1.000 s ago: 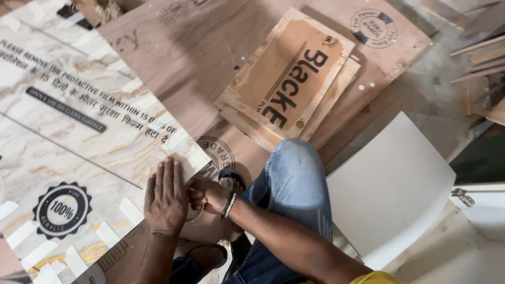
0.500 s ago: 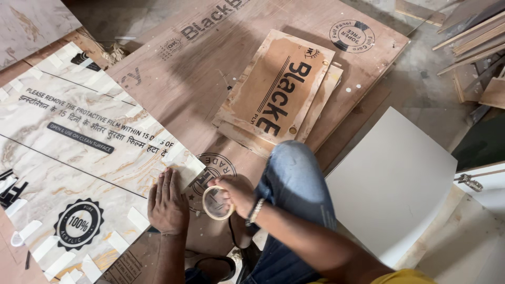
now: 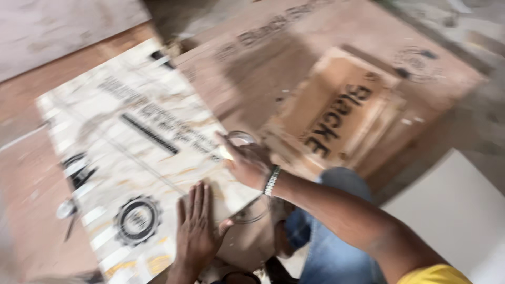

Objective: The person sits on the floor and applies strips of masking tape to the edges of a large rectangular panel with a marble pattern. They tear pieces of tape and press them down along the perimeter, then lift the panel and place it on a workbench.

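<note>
Since half a second ago, the right hand (image 3: 247, 163) is reaching further forward over the marble-patterned sheet (image 3: 142, 152), carrying the clear tape ring (image 3: 241, 138) from beside the left hand (image 3: 197, 231) to a spot ahead of it. Its fingers are curling round the ring, though blur is hiding the exact grip. One left hand is lying flat, fingers pressed together, on the sheet's near edge. One ring, one patterned sheet and one white board (image 3: 452, 210) are showing; brown plywood boards (image 3: 336, 115) are lying beyond the fingers.

A stack of brown plywood offcuts (image 3: 342, 113) lies beside what seems a white board (image 3: 452, 210).
</note>
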